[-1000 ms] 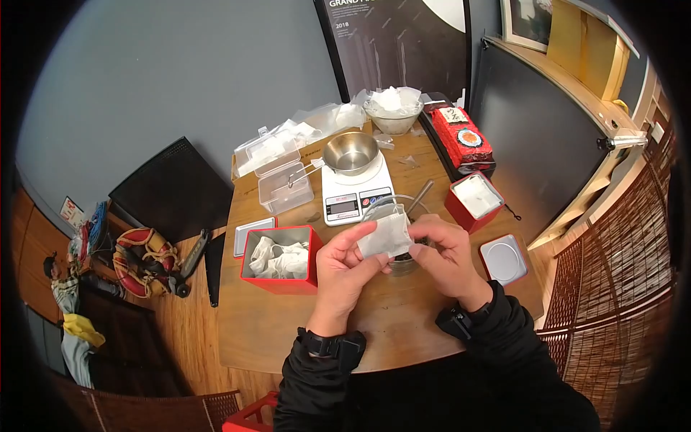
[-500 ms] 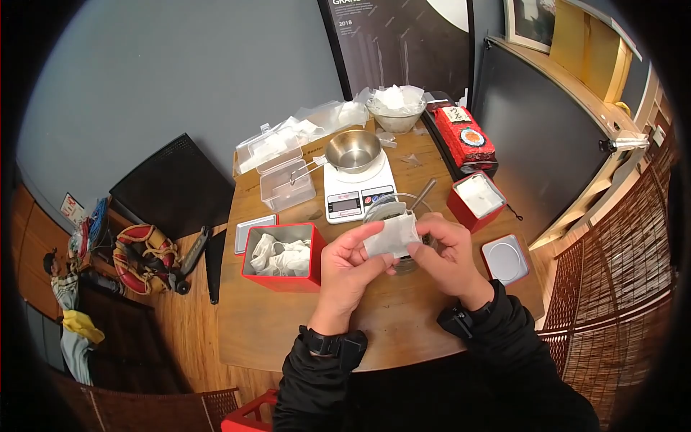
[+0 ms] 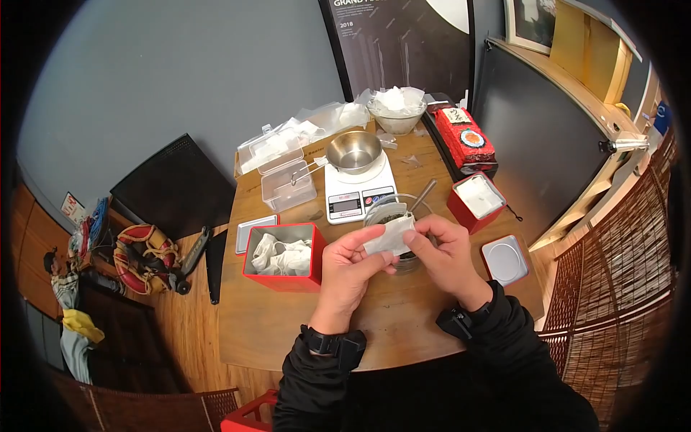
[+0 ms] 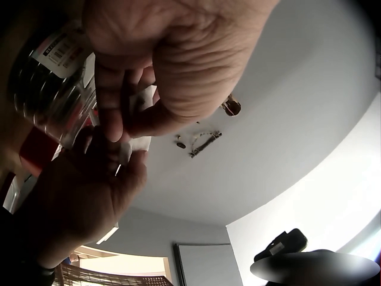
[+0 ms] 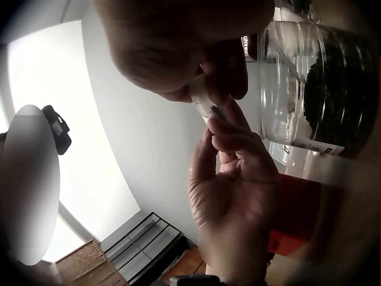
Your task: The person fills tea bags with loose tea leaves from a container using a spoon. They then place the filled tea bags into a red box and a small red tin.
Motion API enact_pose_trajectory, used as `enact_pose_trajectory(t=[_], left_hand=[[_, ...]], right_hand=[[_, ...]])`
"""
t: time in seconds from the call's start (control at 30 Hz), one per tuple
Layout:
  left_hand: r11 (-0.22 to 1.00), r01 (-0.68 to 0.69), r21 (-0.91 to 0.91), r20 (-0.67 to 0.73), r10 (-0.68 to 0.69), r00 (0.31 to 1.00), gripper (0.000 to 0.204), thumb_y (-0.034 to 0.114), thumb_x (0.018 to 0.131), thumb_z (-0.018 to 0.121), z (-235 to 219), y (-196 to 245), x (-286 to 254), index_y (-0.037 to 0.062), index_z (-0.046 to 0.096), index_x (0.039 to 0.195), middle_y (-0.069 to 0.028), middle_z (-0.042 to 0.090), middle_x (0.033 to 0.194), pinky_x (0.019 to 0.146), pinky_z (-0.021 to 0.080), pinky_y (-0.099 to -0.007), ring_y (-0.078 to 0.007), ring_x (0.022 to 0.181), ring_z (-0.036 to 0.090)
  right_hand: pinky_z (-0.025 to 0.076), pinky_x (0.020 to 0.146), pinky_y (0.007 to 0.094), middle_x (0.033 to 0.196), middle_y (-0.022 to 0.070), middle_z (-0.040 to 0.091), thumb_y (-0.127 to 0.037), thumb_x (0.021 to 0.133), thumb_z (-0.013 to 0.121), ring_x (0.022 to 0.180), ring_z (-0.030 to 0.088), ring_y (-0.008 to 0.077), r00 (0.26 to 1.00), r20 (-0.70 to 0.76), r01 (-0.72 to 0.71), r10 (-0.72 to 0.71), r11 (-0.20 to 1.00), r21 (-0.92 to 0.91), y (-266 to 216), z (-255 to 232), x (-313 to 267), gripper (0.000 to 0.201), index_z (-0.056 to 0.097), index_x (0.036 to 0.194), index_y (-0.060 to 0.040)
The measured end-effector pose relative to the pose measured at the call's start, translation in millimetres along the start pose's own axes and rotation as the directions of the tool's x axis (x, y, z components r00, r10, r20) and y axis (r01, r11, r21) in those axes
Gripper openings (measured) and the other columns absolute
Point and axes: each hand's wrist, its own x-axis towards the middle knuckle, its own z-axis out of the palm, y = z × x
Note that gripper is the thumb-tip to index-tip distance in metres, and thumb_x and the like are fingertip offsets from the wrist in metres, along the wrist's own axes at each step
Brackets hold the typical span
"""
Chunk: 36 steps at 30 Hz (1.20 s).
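Observation:
Both hands pinch a small white pouch [image 3: 386, 240] above the table's front half. The left hand [image 3: 345, 272] grips its left side between thumb and fingers. The right hand [image 3: 452, 261] pinches its upper right corner, thumb on the near face. Behind the pouch stands a clear jar [image 5: 280, 83] of dark green leaves, with a spoon [image 3: 423, 194] leaning out. In the left wrist view the pouch [image 4: 140, 143] shows between the fingertips of both hands. To the left, a red tin [image 3: 282, 284] holds several white pouches [image 3: 288, 259].
A steel pan [image 3: 354, 152] rests on a white scale [image 3: 360, 196], beside an open plastic box [image 3: 288, 190]. Right of the jar are a smaller red tin [image 3: 469, 216] and its lid [image 3: 505, 260]. Farther back are a glass bowl [image 3: 396, 122] and a red package [image 3: 468, 137].
The right thumb has moved up and over the pouch's upper right part. The pouch's top looks folded lower than before, and more of the leaves in the jar show.

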Motion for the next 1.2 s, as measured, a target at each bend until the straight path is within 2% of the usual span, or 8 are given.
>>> enact_pose_trajectory(t=[0.1,0.27,0.7,0.97,1.03,1.07,1.13,1.2], left_hand=[[1.000,0.013,-0.020,0.005,-0.013,1.000,0.042,-0.012,0.083,0.067,2.6,1.7,-1.0,-0.0058,0.061,0.124,-0.0141,0.071,0.093,0.068,0.062,-0.0297,-0.0213,0.079,0.073],[0.999,0.024,-0.026,0.035,-0.023,0.999,0.044,-0.013,0.083,0.067,0.5,-1.2,-1.0,-0.0055,0.060,0.125,-0.0161,0.071,0.099,0.070,0.062,-0.0307,-0.0221,0.082,0.073],[0.995,-0.085,0.048,0.023,0.084,0.996,0.044,-0.012,0.082,0.067,3.8,-3.6,-1.4,-0.0051,0.059,0.125,-0.0170,0.070,0.103,0.070,0.060,-0.0306,-0.0187,0.083,0.071],[0.950,-0.122,0.287,-0.151,0.170,0.974,0.038,-0.008,0.083,0.070,18.4,13.0,-3.8,-0.0056,0.063,0.120,-0.0049,0.069,0.082,0.063,0.053,-0.0214,-0.0079,0.066,0.064],[0.774,-0.074,0.629,-0.192,0.247,0.950,0.032,-0.001,0.081,0.073,18.6,27.4,-5.4,-0.0033,0.069,0.113,-0.0009,0.066,0.075,0.056,0.046,-0.0211,-0.0049,0.059,0.054],[0.770,-0.073,0.634,-0.182,0.240,0.953,0.032,-0.001,0.081,0.073,21.3,38.2,-5.5,-0.0033,0.069,0.113,-0.0009,0.066,0.075,0.056,0.046,-0.0211,-0.0049,0.059,0.054],[0.498,-0.008,0.867,-0.109,0.206,0.972,0.028,0.004,0.079,0.074,34.1,66.3,-2.0,-0.0020,0.073,0.106,0.0003,0.061,0.068,0.054,0.042,-0.0228,-0.0049,0.057,0.046],[0.346,0.002,0.938,-0.056,0.145,0.988,0.028,0.003,0.077,0.069,50.6,88.6,8.6,-0.0027,0.072,0.105,-0.0090,0.065,0.069,0.057,0.047,-0.0293,-0.0131,0.058,0.056]], right_hand=[[0.044,0.071,0.0288,0.080,0.0031,0.066,-0.014,0.091,0.071,0.078,0.055,0.0115,0.999,-0.041,-0.009,0.012,0.996,0.088,-0.6,1.7,0.3,0.014,0.067,0.087,-0.0018],[0.044,0.070,0.0281,0.079,0.0035,0.064,-0.013,0.093,0.069,0.077,0.055,0.0115,0.992,0.026,0.128,-0.126,0.989,-0.080,1.7,-0.6,2.2,0.013,0.065,0.088,-0.0017],[0.044,0.068,0.0239,0.082,-0.0004,0.061,-0.006,0.092,0.066,0.076,0.053,0.0060,0.998,-0.006,0.059,-0.059,0.997,0.051,4.2,0.5,1.2,0.009,0.061,0.086,-0.0009],[0.048,0.078,0.0227,0.092,0.0022,0.063,-0.001,0.091,0.065,0.084,0.059,0.0069,0.967,-0.251,0.097,-0.035,0.966,0.239,19.7,-2.6,13.0,0.011,0.058,0.099,-0.0007],[0.048,0.080,0.0236,0.092,0.0019,0.063,-0.002,0.090,0.066,0.086,0.058,0.0077,0.961,-0.275,0.081,-0.030,0.981,0.177,24.0,-3.8,13.1,0.011,0.059,0.099,-0.0006],[0.048,0.080,0.0236,0.092,0.0019,0.063,-0.002,0.090,0.066,0.086,0.058,0.0077,0.957,-0.288,0.081,-0.027,0.980,0.180,23.1,-3.4,13.0,0.011,0.059,0.099,-0.0006],[0.048,0.080,0.0247,0.091,0.0015,0.063,-0.003,0.089,0.066,0.086,0.057,0.0085,0.955,-0.292,0.087,-0.042,0.986,0.143,21.7,-2.7,13.6,0.011,0.060,0.098,-0.0003],[0.048,0.080,0.0250,0.091,0.0018,0.063,-0.003,0.089,0.066,0.086,0.057,0.0089,0.954,-0.295,0.091,-0.042,0.984,0.153,18.8,-2.3,14.0,0.011,0.060,0.098,-0.0002]])
